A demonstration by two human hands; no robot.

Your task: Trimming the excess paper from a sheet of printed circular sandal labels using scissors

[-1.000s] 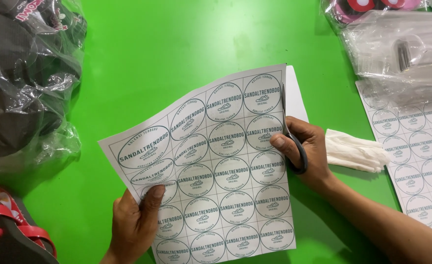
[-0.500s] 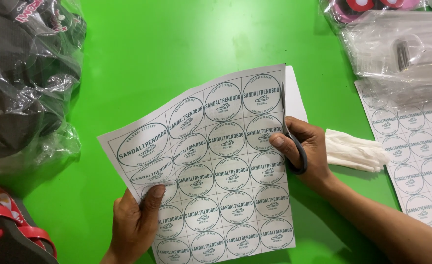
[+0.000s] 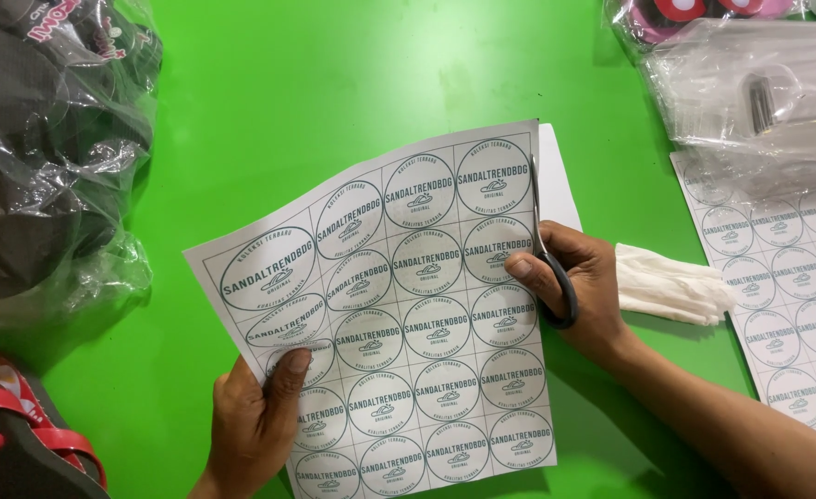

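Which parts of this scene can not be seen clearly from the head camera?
- Scissors, head view: the lower handle is hidden in the right hand, and the sheet of round labels may cover one blade.
- Left hand: fingers are behind the sheet; the wrist is cut off by the bottom edge.
- Dark contents of the plastic bag: blurred by wrinkled film.
- Second label sheet: cut off by the right edge.

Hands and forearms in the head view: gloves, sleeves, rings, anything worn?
Both are bare. The left hand shows no glove, ring or watch, and its wrist runs off the bottom edge. The right hand is also ungloved and ringless; its forearm is uncovered to the frame edge, with no sleeve, band or marking visible.
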